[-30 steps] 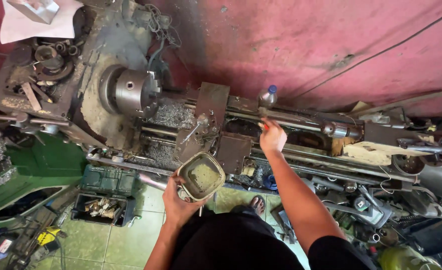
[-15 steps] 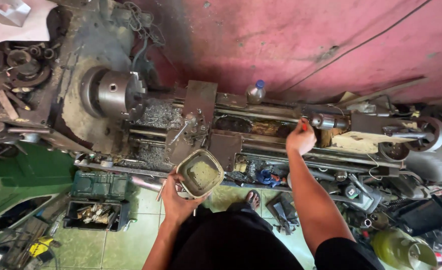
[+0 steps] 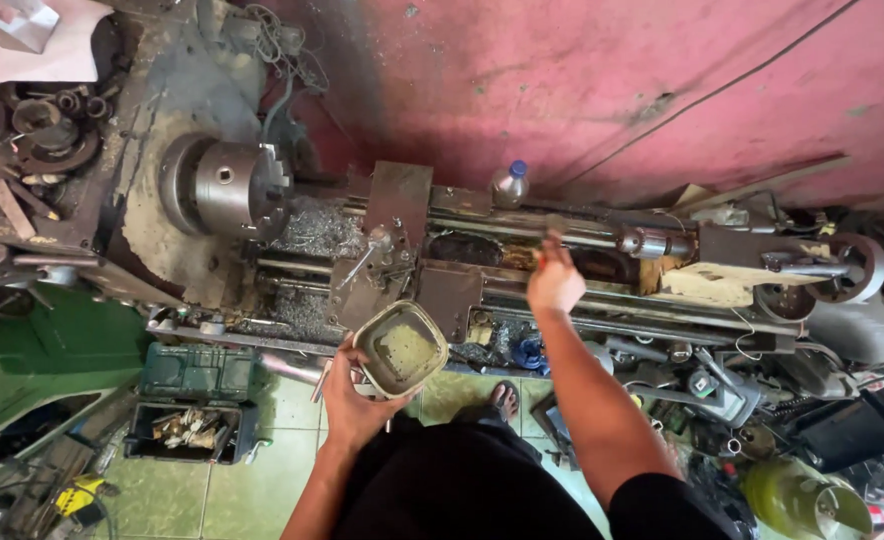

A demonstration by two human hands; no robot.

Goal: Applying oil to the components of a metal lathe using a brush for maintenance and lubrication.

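Right hand (image 3: 554,283) shifted left along lathe bed (image 3: 602,262); left hand (image 3: 350,400) still holds tin (image 3: 400,349).

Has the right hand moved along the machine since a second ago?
Yes. The right hand went toward the tailstock chuck half a second ago, and has now come back toward the plastic bottle.

Single head cam, looking steeply down onto lathe (image 3: 442,260) (wall at 12 o'clock), arm's-length range.

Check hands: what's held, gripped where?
Left hand holds the tin by its near rim and side. Right hand reaches over the lathe bed; grip unclear.
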